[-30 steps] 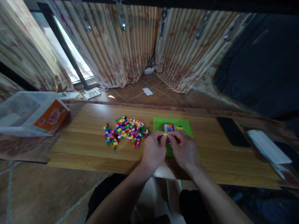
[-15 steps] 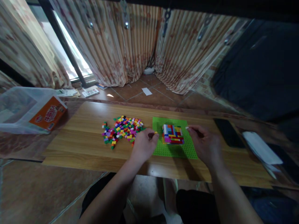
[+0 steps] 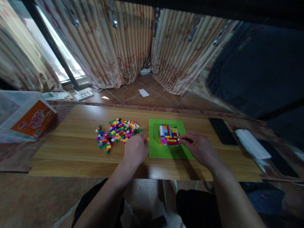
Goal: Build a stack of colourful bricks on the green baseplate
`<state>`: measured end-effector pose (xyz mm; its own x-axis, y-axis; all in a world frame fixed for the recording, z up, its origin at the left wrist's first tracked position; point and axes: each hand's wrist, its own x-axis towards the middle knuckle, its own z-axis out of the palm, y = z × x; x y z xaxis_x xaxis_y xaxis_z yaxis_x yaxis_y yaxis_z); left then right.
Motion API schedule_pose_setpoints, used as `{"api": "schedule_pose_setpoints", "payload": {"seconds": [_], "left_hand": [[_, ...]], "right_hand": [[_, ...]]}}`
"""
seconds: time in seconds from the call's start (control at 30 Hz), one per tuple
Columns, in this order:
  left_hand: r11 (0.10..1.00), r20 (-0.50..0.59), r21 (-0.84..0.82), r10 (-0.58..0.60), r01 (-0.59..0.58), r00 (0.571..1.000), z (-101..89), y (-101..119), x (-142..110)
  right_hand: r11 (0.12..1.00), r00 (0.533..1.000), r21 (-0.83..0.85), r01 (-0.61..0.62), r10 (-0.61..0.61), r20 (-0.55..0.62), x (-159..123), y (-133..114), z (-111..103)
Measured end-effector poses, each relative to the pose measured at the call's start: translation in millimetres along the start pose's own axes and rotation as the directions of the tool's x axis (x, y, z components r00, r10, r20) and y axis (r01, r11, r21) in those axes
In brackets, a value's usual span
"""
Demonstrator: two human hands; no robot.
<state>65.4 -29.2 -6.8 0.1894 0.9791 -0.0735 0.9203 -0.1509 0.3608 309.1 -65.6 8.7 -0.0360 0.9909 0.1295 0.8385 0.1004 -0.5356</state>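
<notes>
A block of stacked multicoloured toy bricks point(image 3: 168, 135) stands on a green studded baseplate point(image 3: 154, 148). My right hand point(image 3: 197, 145) pinches a small white brick point(image 3: 179, 140) against the right front corner of the stack; whether it is seated there I cannot tell. At the baseplate's left edge, my left hand point(image 3: 136, 147) is closed on a small yellow brick point(image 3: 147, 139), which peeks out by the fingertips. Just beyond that hand spreads a pile of loose bricks point(image 3: 118, 130) in many colours, its near right part hidden by the hand.
The wooden table point(image 3: 78, 152) carries a black phone-like slab point(image 3: 222, 131) on the right, beside a white flat object point(image 3: 253, 144). A clear plastic box point(image 3: 14, 107) with an orange label stands at the far left. Curtains point(image 3: 133, 47) hang behind.
My right hand has brought the white brick leftward from beside the stack to its right front corner. My left hand keeps the yellow brick. The whole view has shifted somewhat.
</notes>
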Motion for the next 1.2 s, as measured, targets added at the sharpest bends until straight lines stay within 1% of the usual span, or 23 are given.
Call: {"api": "schedule_pose_setpoints", "payload": {"seconds": [0.13, 0.33, 0.5, 0.63, 0.8, 0.87, 1.03, 1.2], "left_hand": [[0.999, 0.008, 0.031, 0.009, -0.009, 1.0, -0.9, 0, 0], [0.998, 0.032, 0.056, 0.014, -0.016, 0.999, -1.0, 2, 0], [0.999, 0.024, 0.04, 0.025, -0.026, 0.999, 0.7, 1, 0], [0.999, 0.006, 0.017, 0.039, -0.039, 0.999, 2.0, 0, 0], [0.999, -0.005, -0.023, 0.038, -0.038, 0.999, 1.4, 2, -1], [0.998, 0.002, -0.041, 0.039, -0.039, 0.999, 0.6, 2, -1], [0.996, 0.001, -0.075, 0.05, -0.05, 0.999, -0.8, 4, 0], [0.993, -0.006, -0.1, 0.061, -0.061, 0.998, -1.3, 2, 1]], "right_hand": [[0.998, 1.0, -0.067, 0.016, -0.016, 0.012, 0, 2, 4], [0.99, 0.997, -0.134, 0.049, -0.041, 0.065, 4, 2, 5], [0.985, 0.996, -0.167, 0.052, -0.04, 0.075, 7, 1, 5], [0.979, 0.995, -0.184, 0.085, -0.074, 0.068, 7, -1, 4], [0.939, 0.991, -0.321, 0.121, -0.095, 0.094, 7, -6, 7], [0.93, 0.991, -0.348, 0.122, -0.097, 0.09, 7, -8, 9], [0.937, 0.99, -0.324, 0.132, -0.108, 0.091, 5, -10, 8], [0.94, 0.99, -0.318, 0.124, -0.093, 0.11, 4, -12, 7]]}}
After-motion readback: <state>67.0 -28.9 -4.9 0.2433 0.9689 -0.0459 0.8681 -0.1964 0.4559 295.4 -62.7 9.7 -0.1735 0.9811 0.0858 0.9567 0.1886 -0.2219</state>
